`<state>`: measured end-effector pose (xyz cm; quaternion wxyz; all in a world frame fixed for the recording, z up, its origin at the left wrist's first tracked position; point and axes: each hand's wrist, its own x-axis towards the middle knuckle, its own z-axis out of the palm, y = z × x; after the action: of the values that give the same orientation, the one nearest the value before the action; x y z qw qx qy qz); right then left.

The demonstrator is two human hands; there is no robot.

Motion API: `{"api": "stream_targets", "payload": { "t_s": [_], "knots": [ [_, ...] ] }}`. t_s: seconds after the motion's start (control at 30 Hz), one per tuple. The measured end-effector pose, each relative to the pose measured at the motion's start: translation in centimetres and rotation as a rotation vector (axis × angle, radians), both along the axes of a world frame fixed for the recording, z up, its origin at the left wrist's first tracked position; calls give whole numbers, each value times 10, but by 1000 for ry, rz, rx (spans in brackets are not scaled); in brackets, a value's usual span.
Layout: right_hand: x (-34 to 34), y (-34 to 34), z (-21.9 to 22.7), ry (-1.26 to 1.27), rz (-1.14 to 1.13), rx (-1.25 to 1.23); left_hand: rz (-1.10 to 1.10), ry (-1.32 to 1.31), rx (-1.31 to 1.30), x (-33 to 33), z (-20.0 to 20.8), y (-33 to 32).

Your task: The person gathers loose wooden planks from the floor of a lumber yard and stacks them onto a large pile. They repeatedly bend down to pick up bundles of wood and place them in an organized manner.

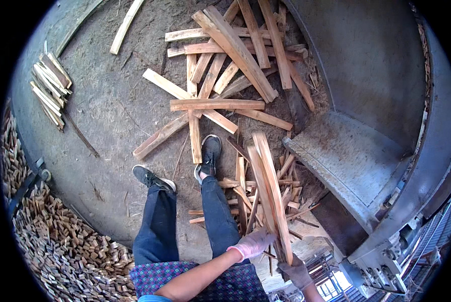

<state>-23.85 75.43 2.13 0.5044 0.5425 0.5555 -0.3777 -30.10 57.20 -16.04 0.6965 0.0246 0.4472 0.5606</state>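
While standing with feet apart, grasps long wooden slats (271, 196) by the near end with the right hand (296, 274), with gloved fingers bent around it; touches the same slats somewhat higher with the pink-gloved left hand (253, 244), with fingertips hidden, so impossible to tell if closed. Holds them to the right of the legs (157, 226), over a smaller pile of crossed wood (243, 216). To judge by look, stiff, dry and moderately heavy, probably neither fragile nor slippery, but rough, with possible splinters at the edges. Best to take hold near the end and again toward the middle, against tipping. No brand, label or readable writing on wood or gloves (248, 246). Past the shoes (211, 148), a larger slat pile (238, 55); to the right, a grey metal structure (346, 151).
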Motion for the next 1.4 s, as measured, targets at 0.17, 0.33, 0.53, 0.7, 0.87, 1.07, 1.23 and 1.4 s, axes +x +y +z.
{"api": "stream_targets", "payload": {
  "t_s": [0.17, 0.33, 0.53, 0.7, 0.87, 1.07, 1.23, 1.4],
  "knots": [
    [108, 60, 16, -500, 1038, -77, 330, 89, -475, -76, 19, -66],
    [-40, 4, -118, 418, 774, 216, 561, 197, -777, -126, -64, -139],
    [-269, -40, -379, 715, 1355, 326, 500, 334, -984, -139, -205, -154],
    [-352, -65, -475, 699, 1555, 459, 720, 524, -1037, -180, -285, -142],
    [-356, -68, -485, 727, 1617, 329, 904, 309, -890, -207, -309, -137],
    [-418, -75, -405, 1046, 1489, 343, 993, 491, -903, -244, -273, -117],
    [-533, -57, -378, 833, 1507, 646, 983, 415, -584, -307, -239, -95],
    [-596, 60, -440, 771, 642, 529, 897, 338, -450, -379, -267, -31]
  ]
}}
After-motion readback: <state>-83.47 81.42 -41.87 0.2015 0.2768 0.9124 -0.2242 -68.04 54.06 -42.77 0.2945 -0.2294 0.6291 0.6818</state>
